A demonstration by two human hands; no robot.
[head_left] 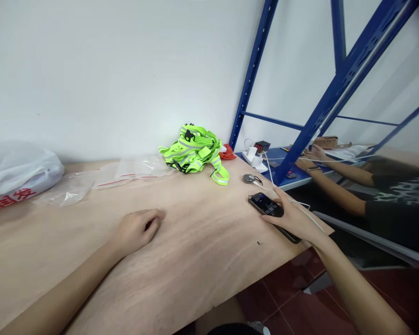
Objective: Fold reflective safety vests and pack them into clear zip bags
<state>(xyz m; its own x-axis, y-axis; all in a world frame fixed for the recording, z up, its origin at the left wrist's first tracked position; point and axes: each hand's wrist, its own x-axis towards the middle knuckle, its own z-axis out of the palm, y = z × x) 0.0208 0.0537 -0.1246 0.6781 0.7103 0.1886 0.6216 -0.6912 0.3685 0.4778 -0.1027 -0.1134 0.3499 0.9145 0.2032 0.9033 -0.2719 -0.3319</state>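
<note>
The right hand (295, 218) grips a dark, rectangular smartphone with a lit timer screen (264, 203), thumb pressed to one long edge and the other fingers at the opposite one; the phone is right under these fingers, over the pale brown wooden tabletop (199, 237); just beyond its top end sits a small, round grey disc (248, 178), and a thin white cable (268, 168) runs past the fingers; the left hand (134, 230) rests on the wood, its fingers curled together in a loose fist; ahead of and between both sets of fingers lies a heap of fluorescent green webbing straps with silver stripes and black buckles (195, 151); beyond the left fingers are flat, clear plastic bags (139, 166).
</note>
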